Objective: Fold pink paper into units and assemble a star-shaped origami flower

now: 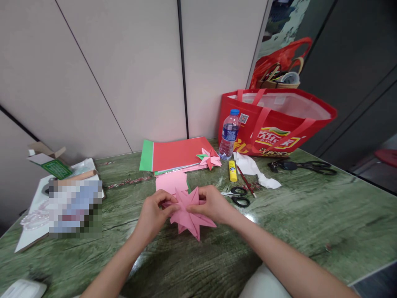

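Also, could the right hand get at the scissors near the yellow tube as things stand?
Probably yes: the scissors lie on the tabletop close beside the right hand, with nothing seen lying over them, though it would likely have to release the pink paper star first.

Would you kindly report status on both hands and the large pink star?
Left hand, right hand: both pinching large pink star. Scissors close by right hand.

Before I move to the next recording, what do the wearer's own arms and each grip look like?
The left grip and right grip are bare human hands, without gloves; no rings show. The left forearm and right forearm are slim, narrowing at the wrists, with no sleeve, watch, bracelet, cable or marking visible.
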Tool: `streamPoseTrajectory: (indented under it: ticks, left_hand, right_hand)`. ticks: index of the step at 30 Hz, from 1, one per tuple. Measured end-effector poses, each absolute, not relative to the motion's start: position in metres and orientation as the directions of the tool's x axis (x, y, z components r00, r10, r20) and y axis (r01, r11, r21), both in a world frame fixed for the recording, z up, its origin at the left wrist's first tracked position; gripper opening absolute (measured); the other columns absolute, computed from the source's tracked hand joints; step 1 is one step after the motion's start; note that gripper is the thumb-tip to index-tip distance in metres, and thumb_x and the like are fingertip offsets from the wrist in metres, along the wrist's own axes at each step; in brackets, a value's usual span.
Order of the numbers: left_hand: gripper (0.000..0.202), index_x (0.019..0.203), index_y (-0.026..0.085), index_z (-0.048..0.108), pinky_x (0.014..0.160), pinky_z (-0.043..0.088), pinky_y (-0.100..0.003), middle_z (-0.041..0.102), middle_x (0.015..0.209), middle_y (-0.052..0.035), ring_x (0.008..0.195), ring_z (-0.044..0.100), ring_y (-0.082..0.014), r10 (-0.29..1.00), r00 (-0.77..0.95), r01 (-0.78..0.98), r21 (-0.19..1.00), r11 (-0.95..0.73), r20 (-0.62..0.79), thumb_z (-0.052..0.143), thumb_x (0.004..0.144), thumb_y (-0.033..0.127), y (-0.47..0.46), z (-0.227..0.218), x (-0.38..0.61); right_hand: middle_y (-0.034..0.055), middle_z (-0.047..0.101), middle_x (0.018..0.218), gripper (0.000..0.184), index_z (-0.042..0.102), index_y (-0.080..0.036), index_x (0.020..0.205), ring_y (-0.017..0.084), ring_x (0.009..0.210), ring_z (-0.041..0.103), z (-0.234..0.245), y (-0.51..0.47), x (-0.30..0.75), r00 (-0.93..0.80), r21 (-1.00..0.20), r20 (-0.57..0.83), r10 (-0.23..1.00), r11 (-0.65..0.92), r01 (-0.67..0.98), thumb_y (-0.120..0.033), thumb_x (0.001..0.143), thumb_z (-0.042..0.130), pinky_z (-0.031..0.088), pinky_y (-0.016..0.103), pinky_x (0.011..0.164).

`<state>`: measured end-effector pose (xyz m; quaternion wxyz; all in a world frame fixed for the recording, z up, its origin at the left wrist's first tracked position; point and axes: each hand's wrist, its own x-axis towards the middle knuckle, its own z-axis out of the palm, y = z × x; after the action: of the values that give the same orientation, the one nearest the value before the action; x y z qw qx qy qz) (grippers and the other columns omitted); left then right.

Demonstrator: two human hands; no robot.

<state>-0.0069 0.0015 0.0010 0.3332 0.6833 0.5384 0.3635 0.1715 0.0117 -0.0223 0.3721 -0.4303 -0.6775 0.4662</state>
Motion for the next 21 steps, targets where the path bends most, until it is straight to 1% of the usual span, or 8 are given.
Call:
streamPoseTrajectory:
  ticks: [5, 10, 13, 16, 21]
  left_hand:
    - [0.004, 0.061, 0.016, 0.061, 0.058, 0.04, -0.024, 0.053, 0.071, 0.0002, 0.063, 0.051, -0.0129, 0.966, 0.143, 0.593, 0.762, -0.259, 0.218, 0.063, 0.063, 0.019, 0.001, -0.004, -0.007]
    - [0.003, 0.065, 0.018, 0.062, 0.061, 0.04, -0.026, 0.052, 0.069, 0.0007, 0.064, 0.051, -0.0138, 0.951, 0.144, 0.656, 0.693, -0.298, 0.272, 0.062, 0.067, 0.019, 0.001, -0.01, -0.007]
    - [0.004, 0.063, 0.018, 0.062, 0.06, 0.039, -0.026, 0.052, 0.069, 0.0009, 0.063, 0.05, -0.0136, 0.937, 0.142, 0.692, 0.644, -0.325, 0.319, 0.061, 0.067, 0.017, 0.001, -0.011, -0.007]
    - [0.007, 0.063, 0.018, 0.061, 0.06, 0.039, -0.025, 0.055, 0.065, 0.0012, 0.064, 0.052, -0.0143, 0.921, 0.189, 0.698, 0.614, -0.37, 0.34, 0.061, 0.068, 0.014, 0.0, -0.011, -0.008]
    - [0.004, 0.067, 0.018, 0.062, 0.06, 0.04, -0.025, 0.057, 0.067, 0.0007, 0.065, 0.054, -0.0142, 0.889, 0.26, 0.682, 0.581, -0.445, 0.377, 0.063, 0.068, 0.013, 0.0, -0.009, -0.011]
  right_hand:
    - [0.0, 0.064, 0.062, 0.01, 0.066, -0.01, 0.067, 0.013, 0.058, 0.055, -0.023, 0.01, 0.169, -0.322, -0.901, 0.148, 0.935, 0.262, 0.345, -0.017, 0.062, 0.063, 0.037, 0.019, 0.051]
    - [0.0012, 0.066, 0.065, 0.011, 0.067, -0.011, 0.07, 0.015, 0.061, 0.058, -0.025, 0.009, 0.168, -0.31, -0.869, 0.189, 0.932, 0.306, 0.389, -0.018, 0.063, 0.063, 0.039, 0.021, 0.053]
    - [0.0016, 0.066, 0.064, 0.011, 0.067, -0.011, 0.07, 0.016, 0.062, 0.058, -0.026, 0.01, 0.168, -0.307, -0.862, 0.201, 0.93, 0.317, 0.395, -0.02, 0.064, 0.063, 0.04, 0.021, 0.053]
    - [0.0015, 0.066, 0.065, 0.01, 0.066, -0.011, 0.069, 0.016, 0.063, 0.058, -0.025, 0.01, 0.169, -0.313, -0.869, 0.194, 0.93, 0.311, 0.385, -0.018, 0.064, 0.062, 0.04, 0.021, 0.054]
    - [0.0003, 0.065, 0.064, 0.009, 0.066, -0.011, 0.069, 0.015, 0.061, 0.057, -0.023, 0.011, 0.169, -0.324, -0.87, 0.194, 0.926, 0.315, 0.379, -0.017, 0.064, 0.062, 0.039, 0.02, 0.053]
